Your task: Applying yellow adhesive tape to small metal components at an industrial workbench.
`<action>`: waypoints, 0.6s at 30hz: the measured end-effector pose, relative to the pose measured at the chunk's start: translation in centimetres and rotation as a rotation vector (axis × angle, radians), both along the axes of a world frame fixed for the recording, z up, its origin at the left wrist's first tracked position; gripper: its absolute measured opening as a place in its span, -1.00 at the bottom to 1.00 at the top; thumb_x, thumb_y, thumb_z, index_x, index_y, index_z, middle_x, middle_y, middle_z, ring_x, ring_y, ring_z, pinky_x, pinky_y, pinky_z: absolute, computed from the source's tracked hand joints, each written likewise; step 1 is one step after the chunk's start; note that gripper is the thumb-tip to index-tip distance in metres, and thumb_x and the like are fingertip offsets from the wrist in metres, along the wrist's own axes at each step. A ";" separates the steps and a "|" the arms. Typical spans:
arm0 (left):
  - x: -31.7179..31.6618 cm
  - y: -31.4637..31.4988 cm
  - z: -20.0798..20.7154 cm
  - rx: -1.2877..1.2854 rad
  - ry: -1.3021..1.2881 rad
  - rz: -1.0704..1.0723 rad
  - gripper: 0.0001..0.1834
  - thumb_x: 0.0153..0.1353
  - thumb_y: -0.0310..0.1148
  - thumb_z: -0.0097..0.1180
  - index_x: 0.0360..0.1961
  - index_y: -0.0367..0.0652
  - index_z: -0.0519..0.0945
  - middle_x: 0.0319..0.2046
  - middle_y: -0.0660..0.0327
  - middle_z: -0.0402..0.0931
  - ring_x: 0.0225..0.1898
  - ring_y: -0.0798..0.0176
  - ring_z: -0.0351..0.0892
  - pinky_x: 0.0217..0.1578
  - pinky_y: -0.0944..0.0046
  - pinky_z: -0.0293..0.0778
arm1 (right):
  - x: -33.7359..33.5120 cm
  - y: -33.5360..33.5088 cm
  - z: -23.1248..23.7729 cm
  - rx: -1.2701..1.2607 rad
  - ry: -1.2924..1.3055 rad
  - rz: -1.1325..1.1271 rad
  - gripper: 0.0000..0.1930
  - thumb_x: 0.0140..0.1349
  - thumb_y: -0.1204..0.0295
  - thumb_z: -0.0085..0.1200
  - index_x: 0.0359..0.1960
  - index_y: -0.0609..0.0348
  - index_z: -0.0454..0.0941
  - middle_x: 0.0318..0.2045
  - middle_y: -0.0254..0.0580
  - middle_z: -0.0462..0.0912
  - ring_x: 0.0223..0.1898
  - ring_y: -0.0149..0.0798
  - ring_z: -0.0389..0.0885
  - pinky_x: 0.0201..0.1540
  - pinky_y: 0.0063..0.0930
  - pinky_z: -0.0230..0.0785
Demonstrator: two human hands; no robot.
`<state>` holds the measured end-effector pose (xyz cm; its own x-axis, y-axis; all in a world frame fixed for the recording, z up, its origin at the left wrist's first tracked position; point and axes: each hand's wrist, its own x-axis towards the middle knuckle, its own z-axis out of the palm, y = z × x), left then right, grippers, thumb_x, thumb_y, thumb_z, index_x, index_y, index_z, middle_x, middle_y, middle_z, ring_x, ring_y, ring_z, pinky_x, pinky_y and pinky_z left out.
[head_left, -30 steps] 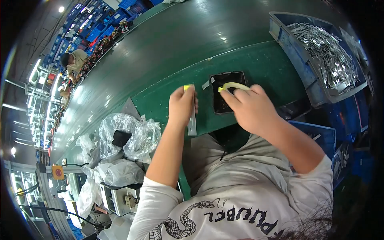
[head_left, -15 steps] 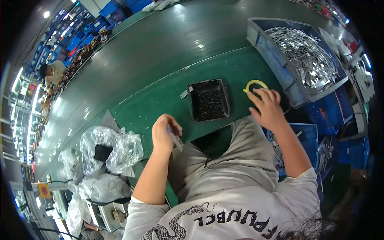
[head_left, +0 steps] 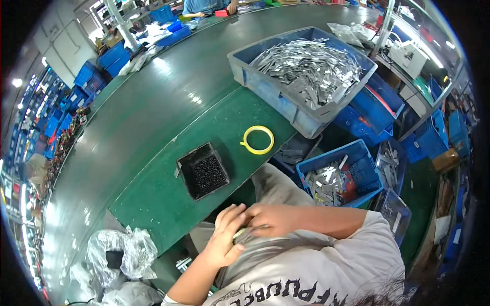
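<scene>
Though apart earlier, hands (head_left: 224, 240) (head_left: 274, 219) together.

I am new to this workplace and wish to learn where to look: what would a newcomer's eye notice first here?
Probably the large blue-grey crate in the upper middle, heaped with shiny metal strips. Next is the bright yellow ring-shaped roll, lying on the green table between that crate and a black tray of small dark pieces. Below, the left hand and right hand meet over the lap.

Clear plastic bags (head_left: 133, 255) lie at eight o'clock, blue crates (head_left: 113, 58) at ten, a cardboard box (head_left: 445, 160) at three.
</scene>
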<state>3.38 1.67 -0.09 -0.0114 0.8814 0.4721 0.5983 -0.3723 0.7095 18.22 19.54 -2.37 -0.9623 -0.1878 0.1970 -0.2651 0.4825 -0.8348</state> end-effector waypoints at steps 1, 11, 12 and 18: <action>-0.1 0.0 0.0 -0.010 0.051 0.032 -0.20 0.31 0.13 -0.07 0.32 -0.33 0.22 0.28 -0.26 0.22 0.29 -0.35 0.20 0.30 -0.20 0.07 | 1.1 1.3 0.2 0.082 0.145 -0.083 -0.77 0.24 0.28 0.16 -0.32 0.22 0.65 -0.11 -0.04 0.58 -0.04 0.01 0.53 0.01 -0.15 0.38; -2.1 -0.4 -0.2 -0.043 0.074 0.174 -0.21 0.17 -0.03 0.15 0.27 -0.36 0.24 0.20 -0.19 0.32 0.22 -0.27 0.27 0.26 -0.13 0.12 | 14.5 12.0 4.5 0.599 -0.165 -0.859 -0.70 0.01 0.39 0.28 -0.16 0.08 0.67 0.04 -0.11 0.56 0.12 0.03 0.45 0.23 -0.14 0.27; -1.9 -0.2 0.0 -0.041 0.050 0.182 -0.29 0.15 -0.12 0.19 0.21 -0.35 0.32 0.14 -0.16 0.39 0.18 -0.24 0.32 0.23 -0.10 0.18 | 14.4 12.6 5.2 0.684 -0.089 -0.904 -0.72 0.01 0.40 0.27 -0.18 0.10 0.67 0.01 -0.11 0.57 0.10 0.04 0.47 0.20 -0.15 0.29; -1.5 -0.5 -1.5 -0.087 0.017 0.251 -0.73 0.02 -0.54 0.28 -0.20 -0.21 0.58 -0.55 0.20 0.52 -0.50 0.14 0.54 -0.42 0.20 0.44 | 8.7 20.1 12.4 1.035 0.128 -1.060 -0.88 0.06 0.43 0.21 -0.35 0.14 0.65 -0.27 -0.13 0.61 -0.13 -0.02 0.58 -0.03 -0.22 0.44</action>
